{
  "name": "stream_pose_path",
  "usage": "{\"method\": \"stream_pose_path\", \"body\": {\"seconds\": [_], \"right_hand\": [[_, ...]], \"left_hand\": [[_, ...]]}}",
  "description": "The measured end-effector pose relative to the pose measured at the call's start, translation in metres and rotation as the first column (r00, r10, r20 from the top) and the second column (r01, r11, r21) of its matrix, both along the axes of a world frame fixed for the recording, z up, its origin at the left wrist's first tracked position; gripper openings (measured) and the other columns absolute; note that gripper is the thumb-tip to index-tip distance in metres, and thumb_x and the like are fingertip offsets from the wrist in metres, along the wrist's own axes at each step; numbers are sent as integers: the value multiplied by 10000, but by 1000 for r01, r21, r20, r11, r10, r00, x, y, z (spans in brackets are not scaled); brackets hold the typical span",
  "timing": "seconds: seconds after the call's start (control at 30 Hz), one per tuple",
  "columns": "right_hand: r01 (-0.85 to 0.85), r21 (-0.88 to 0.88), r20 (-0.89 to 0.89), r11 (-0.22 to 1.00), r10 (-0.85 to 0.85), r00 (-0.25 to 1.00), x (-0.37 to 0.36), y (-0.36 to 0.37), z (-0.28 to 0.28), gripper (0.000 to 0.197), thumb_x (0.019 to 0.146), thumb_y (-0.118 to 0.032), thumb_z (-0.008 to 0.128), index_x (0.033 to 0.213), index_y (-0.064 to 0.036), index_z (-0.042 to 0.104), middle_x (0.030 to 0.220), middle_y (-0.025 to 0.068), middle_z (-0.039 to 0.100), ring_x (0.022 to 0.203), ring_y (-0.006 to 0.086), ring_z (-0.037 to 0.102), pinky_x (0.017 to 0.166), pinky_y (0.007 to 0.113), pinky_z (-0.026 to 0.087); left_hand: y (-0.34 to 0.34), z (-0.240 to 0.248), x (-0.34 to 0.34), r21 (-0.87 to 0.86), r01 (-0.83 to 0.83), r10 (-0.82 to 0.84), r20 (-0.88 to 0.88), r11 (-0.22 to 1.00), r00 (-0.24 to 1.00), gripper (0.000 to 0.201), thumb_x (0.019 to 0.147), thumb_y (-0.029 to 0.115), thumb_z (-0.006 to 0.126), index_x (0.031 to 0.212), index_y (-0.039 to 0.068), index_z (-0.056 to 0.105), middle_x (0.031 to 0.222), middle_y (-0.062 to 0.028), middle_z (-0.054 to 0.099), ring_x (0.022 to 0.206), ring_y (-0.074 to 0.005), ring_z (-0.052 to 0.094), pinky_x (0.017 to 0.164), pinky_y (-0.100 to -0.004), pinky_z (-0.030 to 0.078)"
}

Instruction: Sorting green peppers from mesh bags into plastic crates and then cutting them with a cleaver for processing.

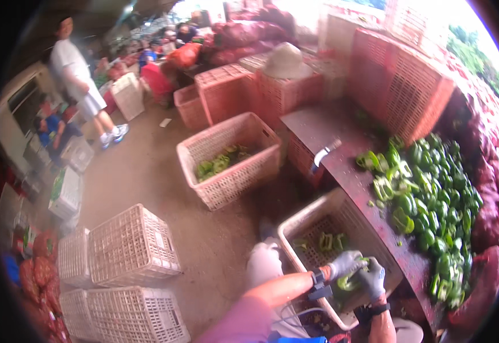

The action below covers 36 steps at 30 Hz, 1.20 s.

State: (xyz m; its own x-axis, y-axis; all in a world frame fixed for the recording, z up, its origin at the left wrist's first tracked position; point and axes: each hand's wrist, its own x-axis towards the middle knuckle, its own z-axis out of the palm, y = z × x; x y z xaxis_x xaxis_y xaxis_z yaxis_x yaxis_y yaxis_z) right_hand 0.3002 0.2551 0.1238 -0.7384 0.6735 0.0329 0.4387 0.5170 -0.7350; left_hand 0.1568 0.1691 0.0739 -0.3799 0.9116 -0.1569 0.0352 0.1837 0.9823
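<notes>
Over a pale plastic crate (pixel 295 260) I hold a cut green bell pepper (pixel 348 282) between both hands. My left hand (pixel 346 263), in a grey glove, has its fingers closed at the pepper's upper side. My right hand (pixel 373 279), also gloved in grey, is closed on its right side. The fingertips are partly hidden. Inside the crate, below my hands, lie a few cut pepper pieces (pixel 326 242). To the right, a heap of whole green peppers (pixel 438 200) and opened pepper halves (pixel 391 177) covers the table (pixel 359 197).
A curved knife (pixel 325 153) lies at the table's far edge. Another crate (pixel 232 186) with pepper pieces stands ahead on the floor. Stacked crates (pixel 132 251) are at left, and red crates (pixel 395 86) and mesh sacks (pixel 492 200) at right. A person (pixel 78 71) stands far left.
</notes>
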Motion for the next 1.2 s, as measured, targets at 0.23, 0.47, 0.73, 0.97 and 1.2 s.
{"method": "stream_pose_path", "body": {"seconds": [0.23, 0.47, 0.73, 0.97, 1.2], "right_hand": [[-53, -328, -35, 943, 44, 998, -2, -2, 21, 420, 799, -297, 807, 1117, -40, 712, 936, 138, 754, 885, 230, 728, 801, 368, 562], [62, -400, -51, 914, -90, 995, 8, 11, 26, 471, 798, -313, 823, 1164, -34, 723, 967, 81, 765, 903, 141, 712, 828, 322, 559], [252, -236, -40, 939, -269, 962, -26, -8, 9, 384, 852, -283, 757, 1149, -43, 723, 919, 88, 759, 832, 134, 708, 769, 326, 570], [17, -700, -235, 714, -253, 938, 14, -3, 18, 322, 872, -151, 807, 1133, -27, 666, 962, 7, 698, 862, 84, 650, 806, 254, 534], [254, -162, -213, 954, -285, 935, -8, -14, -13, 327, 888, -182, 766, 1156, -31, 657, 924, 14, 707, 792, 81, 641, 721, 270, 547]], "left_hand": [[-21, -5, -5, 130, -28, -7, 257, 991, 966, 250, 947, 240, 688, 1058, 16, 680, 973, -56, 688, 910, -124, 627, 820, -299, 512], [-3, 23, 8, 166, -63, 31, 193, 984, 981, 245, 942, 212, 691, 1053, -6, 685, 969, -64, 704, 898, -110, 633, 822, -295, 525], [2, 25, -11, 166, -171, 202, -195, 971, 960, 264, 927, 225, 670, 1038, -12, 701, 877, -140, 725, 801, -174, 691, 747, -332, 546], [-9, 27, -13, 167, -15, -46, 358, 986, 933, 188, 937, 166, 693, 1047, 13, 695, 930, 19, 665, 862, -59, 584, 804, -249, 504], [4, 23, -18, 3, -18, 18, -166, 1000, 986, 231, 854, 101, 685, 1074, 32, 694, 944, -27, 706, 894, -94, 642, 837, -284, 529]]}}
